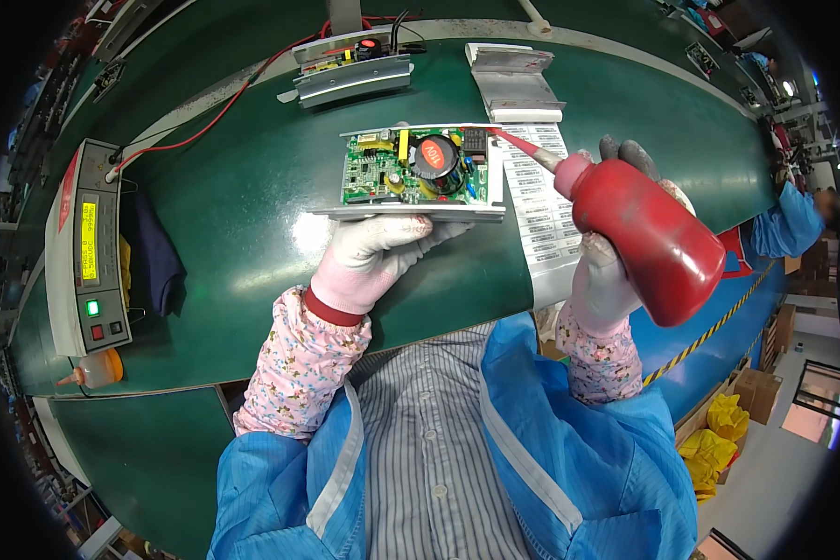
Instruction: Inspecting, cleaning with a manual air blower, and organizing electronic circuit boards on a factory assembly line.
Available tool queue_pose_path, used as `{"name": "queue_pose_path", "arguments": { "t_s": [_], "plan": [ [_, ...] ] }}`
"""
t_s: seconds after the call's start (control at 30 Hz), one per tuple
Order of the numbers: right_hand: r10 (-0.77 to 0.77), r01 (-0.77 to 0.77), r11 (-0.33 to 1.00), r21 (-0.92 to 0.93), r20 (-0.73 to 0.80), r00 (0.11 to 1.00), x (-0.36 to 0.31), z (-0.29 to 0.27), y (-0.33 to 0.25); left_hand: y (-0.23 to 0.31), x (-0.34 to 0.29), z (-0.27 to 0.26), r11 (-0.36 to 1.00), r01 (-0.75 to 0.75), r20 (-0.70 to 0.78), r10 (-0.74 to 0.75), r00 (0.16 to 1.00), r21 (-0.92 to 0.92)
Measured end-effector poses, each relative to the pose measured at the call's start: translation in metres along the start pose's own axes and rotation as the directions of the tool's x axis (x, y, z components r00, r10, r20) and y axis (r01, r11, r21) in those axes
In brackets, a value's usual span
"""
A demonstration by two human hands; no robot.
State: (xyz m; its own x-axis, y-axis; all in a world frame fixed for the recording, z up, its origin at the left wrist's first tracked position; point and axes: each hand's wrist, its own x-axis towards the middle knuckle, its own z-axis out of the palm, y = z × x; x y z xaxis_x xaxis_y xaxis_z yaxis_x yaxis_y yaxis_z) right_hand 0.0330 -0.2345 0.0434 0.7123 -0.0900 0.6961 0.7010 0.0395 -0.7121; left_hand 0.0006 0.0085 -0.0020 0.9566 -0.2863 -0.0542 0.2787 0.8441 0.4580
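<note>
My gloved left hand (pixel 383 245) grips the lower edge of a green circuit board in a metal housing (pixel 369 173), holding it up with its component side facing me. A large black round part with a red top sits near the board's middle. In my gloved right hand (pixel 607 266) is a red squeeze bottle (pixel 649 238), tilted, its thin nozzle pointing left. The nozzle's tip meets or nearly meets the board's upper right corner; I cannot tell if it touches. Parts of my right fingers are hidden behind the bottle.
A tester with a lit screen (pixel 89 271) stands at left, a red cable running from it. Beyond the board lie another housed board (pixel 355 82) and bare metal housing pieces (pixel 513 79). A label sheet (pixel 541 210) lies under the bottle. A small orange-topped bottle (pixel 101 369) stands near left.
</note>
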Motion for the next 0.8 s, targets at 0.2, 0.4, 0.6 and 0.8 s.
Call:
{"name": "queue_pose_path", "arguments": {
  "t_s": [0.2,0.4,0.6,0.8],
  "plan": [
    [0.313,-0.320,0.939,-0.128,-0.072,0.947,0.020,-0.023,0.008,-0.001,0.003,-0.024,0.973,0.038,0.246,0.020,0.969,-0.228],
    [0.676,-0.423,0.537,0.730,-0.072,0.734,0.052,-0.065,0.018,0.004,0.012,0.000,0.979,0.084,0.211,-0.043,0.976,-0.187],
    [0.596,-0.627,0.701,0.341,0.203,0.777,0.050,-0.045,0.006,0.002,0.014,-0.034,0.988,0.139,0.033,-0.137,0.990,-0.062],
    [0.560,-0.625,0.757,0.194,0.301,0.772,0.052,-0.044,0.018,0.009,0.015,-0.005,0.977,0.211,-0.058,-0.210,0.976,0.016]
  ]
}}
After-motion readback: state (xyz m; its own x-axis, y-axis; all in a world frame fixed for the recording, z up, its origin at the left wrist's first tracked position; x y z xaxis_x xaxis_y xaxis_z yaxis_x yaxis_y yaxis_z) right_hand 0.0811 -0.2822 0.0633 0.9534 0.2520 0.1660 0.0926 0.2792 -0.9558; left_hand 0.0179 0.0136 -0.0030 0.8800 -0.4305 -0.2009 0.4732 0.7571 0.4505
